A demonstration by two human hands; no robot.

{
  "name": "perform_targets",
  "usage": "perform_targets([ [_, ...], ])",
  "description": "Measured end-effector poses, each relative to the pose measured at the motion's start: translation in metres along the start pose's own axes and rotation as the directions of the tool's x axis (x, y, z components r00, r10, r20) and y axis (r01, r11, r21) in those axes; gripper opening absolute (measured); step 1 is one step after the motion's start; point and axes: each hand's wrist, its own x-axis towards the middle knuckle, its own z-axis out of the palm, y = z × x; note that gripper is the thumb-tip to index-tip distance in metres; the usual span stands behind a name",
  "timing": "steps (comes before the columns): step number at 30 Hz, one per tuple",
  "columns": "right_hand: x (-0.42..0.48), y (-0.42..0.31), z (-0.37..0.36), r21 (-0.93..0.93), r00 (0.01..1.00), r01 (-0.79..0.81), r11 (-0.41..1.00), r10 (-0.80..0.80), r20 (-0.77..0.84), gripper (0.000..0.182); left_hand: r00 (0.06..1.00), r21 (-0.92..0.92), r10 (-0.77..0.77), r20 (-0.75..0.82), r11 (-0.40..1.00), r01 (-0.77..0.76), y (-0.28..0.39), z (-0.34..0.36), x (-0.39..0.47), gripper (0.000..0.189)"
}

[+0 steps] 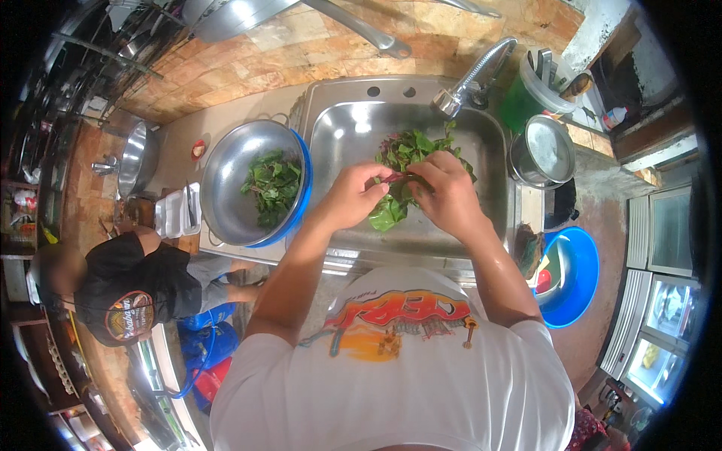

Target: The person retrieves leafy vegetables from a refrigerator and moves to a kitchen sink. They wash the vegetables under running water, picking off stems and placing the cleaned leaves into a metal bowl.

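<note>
Over the stainless steel sink (350, 135), my left hand (364, 189) and my right hand (445, 189) pinch a reddish leafy stem (399, 177) between thumbs and fingers. Broad green leaves (388, 217) hang below the stem. Just past my hands, a pile of leafy greens (414, 145) lies in the sink, partly hidden by them. Picked green leaves (273, 189) rest in a steel colander (225, 163) on the counter to the left, with a blue basin (308, 163) under it.
A flexible faucet (448, 102) reaches over the sink's back right. Right of the sink stand a metal pot (548, 147), a green utensil container (516, 104) and, lower, a blue tub (586, 282). White foam trays (172, 211) lie left of the colander. Another person (141, 287) stands at the far left.
</note>
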Motion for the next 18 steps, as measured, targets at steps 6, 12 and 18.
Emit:
perform_targets([
  [6, 0.003, 0.018, 0.018, -0.194, 0.990, 0.141, 0.971, -0.135, 0.044, 0.025, 0.977, 0.024, -0.212, 0.032, 0.977, 0.212, 0.020, 0.012, -0.001, 0.021],
  [12, -0.005, 0.040, 0.033, -0.133, 0.994, 0.043, 0.990, -0.029, 0.105, 0.022, 0.996, 0.252, -0.083, -0.028, 0.964, 0.088, 0.000, 0.017, 0.001, 0.024],
  [18, -0.016, 0.087, 0.044, 0.241, 0.788, -0.507, 0.828, 0.558, -0.261, 0.006, 0.981, 0.250, -0.190, 0.032, 0.952, 0.176, -0.008, 0.021, 0.006, 0.019],
])
